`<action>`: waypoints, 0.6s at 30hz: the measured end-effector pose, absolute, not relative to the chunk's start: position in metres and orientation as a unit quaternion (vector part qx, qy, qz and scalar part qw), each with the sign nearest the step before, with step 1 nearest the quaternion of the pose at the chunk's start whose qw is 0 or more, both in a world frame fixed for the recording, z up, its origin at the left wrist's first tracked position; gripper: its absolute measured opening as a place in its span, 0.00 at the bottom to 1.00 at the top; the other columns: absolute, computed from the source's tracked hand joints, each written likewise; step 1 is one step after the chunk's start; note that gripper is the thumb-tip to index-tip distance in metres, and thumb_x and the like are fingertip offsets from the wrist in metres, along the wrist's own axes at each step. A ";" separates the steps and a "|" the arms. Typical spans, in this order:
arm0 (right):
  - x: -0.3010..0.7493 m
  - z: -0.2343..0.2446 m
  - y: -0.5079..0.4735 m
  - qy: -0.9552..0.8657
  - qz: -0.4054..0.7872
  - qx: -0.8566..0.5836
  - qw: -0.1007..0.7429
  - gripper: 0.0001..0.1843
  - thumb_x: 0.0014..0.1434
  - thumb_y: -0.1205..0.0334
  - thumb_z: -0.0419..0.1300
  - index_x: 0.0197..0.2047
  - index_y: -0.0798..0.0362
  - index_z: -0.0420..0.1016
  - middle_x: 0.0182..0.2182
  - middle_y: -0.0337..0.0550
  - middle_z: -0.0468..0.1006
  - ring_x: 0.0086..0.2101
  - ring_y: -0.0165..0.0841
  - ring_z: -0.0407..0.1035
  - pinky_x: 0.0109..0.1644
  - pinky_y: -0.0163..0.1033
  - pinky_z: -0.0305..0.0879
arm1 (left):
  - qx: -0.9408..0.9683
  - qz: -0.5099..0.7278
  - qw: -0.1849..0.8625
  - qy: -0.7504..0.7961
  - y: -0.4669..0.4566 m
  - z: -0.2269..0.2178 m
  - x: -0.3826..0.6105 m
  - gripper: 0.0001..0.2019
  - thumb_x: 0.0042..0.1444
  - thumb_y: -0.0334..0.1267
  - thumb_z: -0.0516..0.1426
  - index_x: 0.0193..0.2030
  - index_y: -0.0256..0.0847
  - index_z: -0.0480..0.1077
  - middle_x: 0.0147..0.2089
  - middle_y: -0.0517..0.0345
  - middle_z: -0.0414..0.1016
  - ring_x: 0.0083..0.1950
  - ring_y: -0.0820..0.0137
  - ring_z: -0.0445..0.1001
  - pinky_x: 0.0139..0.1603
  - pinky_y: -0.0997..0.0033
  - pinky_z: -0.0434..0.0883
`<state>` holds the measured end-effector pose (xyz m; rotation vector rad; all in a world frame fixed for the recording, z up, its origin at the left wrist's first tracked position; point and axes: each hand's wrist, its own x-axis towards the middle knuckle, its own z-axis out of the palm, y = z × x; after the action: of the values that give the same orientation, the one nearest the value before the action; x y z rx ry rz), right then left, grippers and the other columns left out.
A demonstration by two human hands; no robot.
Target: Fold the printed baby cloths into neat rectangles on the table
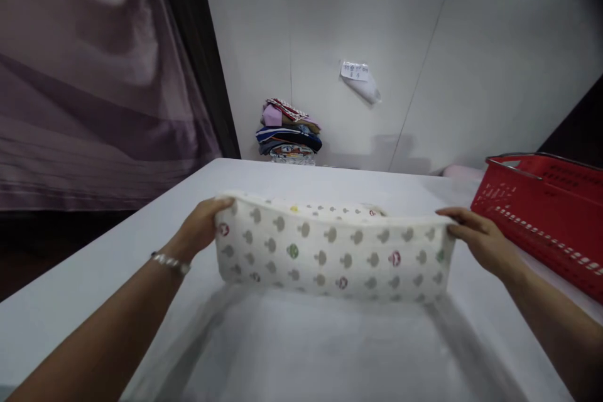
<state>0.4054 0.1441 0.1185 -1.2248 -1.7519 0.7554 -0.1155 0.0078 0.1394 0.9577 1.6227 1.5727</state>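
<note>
A white cloth [330, 251] printed with small grey, red and green mushroom shapes is held up off the white table [306, 345], its near edge lifted and folding over. My left hand [202, 226] grips the cloth's left end with the fingers curled over the top edge. A bracelet sits on that wrist. My right hand [480, 235] pinches the cloth's right end. The far part of the cloth lies on the table behind the lifted edge.
A red plastic basket [546, 213] stands at the right edge of the table. A stack of folded clothes [288, 133] sits at the far end against the white wall. A purple curtain [94, 75] hangs at the left.
</note>
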 end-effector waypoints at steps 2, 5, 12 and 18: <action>0.379 0.114 0.193 -0.661 0.347 -0.490 0.450 0.20 0.47 0.57 0.59 0.43 0.55 0.75 0.33 0.44 0.76 0.33 0.35 0.69 0.34 0.37 0.66 | 0.322 0.620 0.373 0.610 0.059 0.134 -0.121 0.13 0.37 0.43 0.62 0.28 0.35 0.72 0.26 0.54 0.76 0.27 0.65 0.74 0.30 0.65 0.74; 0.342 0.084 0.249 -0.616 0.366 -0.544 0.437 0.21 0.45 0.60 0.58 0.43 0.59 0.74 0.30 0.43 0.74 0.29 0.31 0.66 0.30 0.36 0.63 | 0.286 0.572 0.362 0.678 0.120 0.108 -0.125 0.15 0.38 0.44 0.63 0.29 0.35 0.71 0.24 0.54 0.74 0.28 0.64 0.74 0.29 0.66 0.73; 0.322 0.011 0.284 -0.638 0.317 -0.611 0.345 0.25 0.44 0.58 0.60 0.46 0.60 0.75 0.32 0.46 0.75 0.30 0.34 0.68 0.35 0.39 0.64 | 0.305 0.473 0.303 0.769 0.164 0.044 -0.133 0.13 0.35 0.44 0.65 0.21 0.38 0.68 0.17 0.59 0.66 0.26 0.67 0.69 0.26 0.70 0.64; 0.324 0.005 0.298 -0.655 0.258 -0.597 0.384 0.28 0.46 0.54 0.59 0.49 0.59 0.74 0.30 0.42 0.74 0.28 0.33 0.66 0.34 0.39 0.63 | 0.376 0.426 0.180 0.803 0.173 0.030 -0.146 0.11 0.46 0.46 0.56 0.22 0.41 0.65 0.18 0.62 0.61 0.23 0.71 0.62 0.24 0.72 0.57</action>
<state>0.3240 0.2984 0.0052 -1.5228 -1.6705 0.6584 -0.1462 0.1726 0.0296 1.0614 2.2681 1.2042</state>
